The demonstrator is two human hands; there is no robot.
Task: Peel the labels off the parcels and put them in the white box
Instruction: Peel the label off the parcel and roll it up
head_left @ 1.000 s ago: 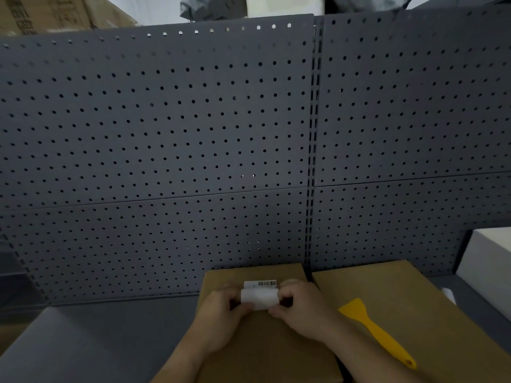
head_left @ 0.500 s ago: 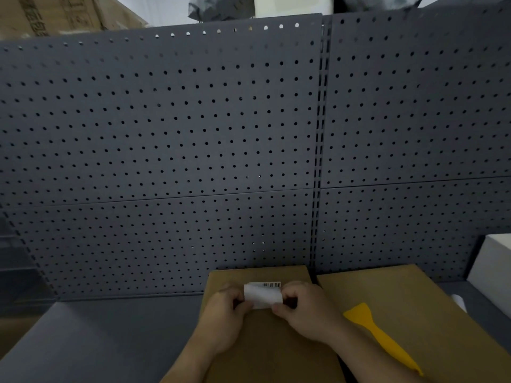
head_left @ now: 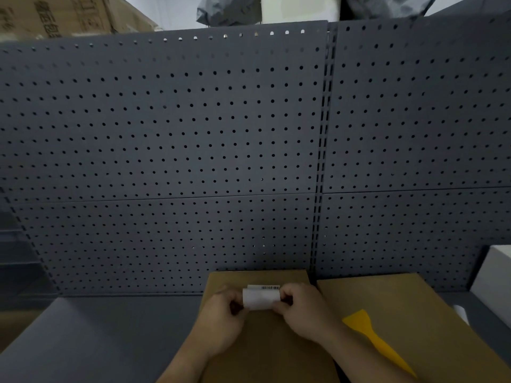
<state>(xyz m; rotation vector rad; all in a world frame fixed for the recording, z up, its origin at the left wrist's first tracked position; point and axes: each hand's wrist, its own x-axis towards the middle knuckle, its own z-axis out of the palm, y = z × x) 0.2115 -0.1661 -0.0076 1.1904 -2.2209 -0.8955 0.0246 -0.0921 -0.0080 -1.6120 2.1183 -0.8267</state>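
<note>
A brown cardboard parcel (head_left: pixel 265 349) lies in front of me on the grey bench. A white label (head_left: pixel 261 298) with a barcode along its far edge is curled up off the parcel's top. My left hand (head_left: pixel 221 319) pinches the label's left end and my right hand (head_left: pixel 304 310) pinches its right end. A second brown parcel (head_left: pixel 414 313) lies to the right, touching the first. The white box (head_left: pixel 495 280) stands at the far right edge, only partly in view.
A yellow plastic scraper (head_left: pixel 373 338) rests on the right parcel. A dark grey pegboard wall (head_left: pixel 193 147) rises straight behind the parcels. Grey bench surface (head_left: pixel 96 341) stretches to the left. Cardboard cartons (head_left: pixel 55 15) sit above the pegboard.
Both hands keep hold of the label, which has curled a little more between them. The view has drifted slightly; the parcels and scraper have not moved.
</note>
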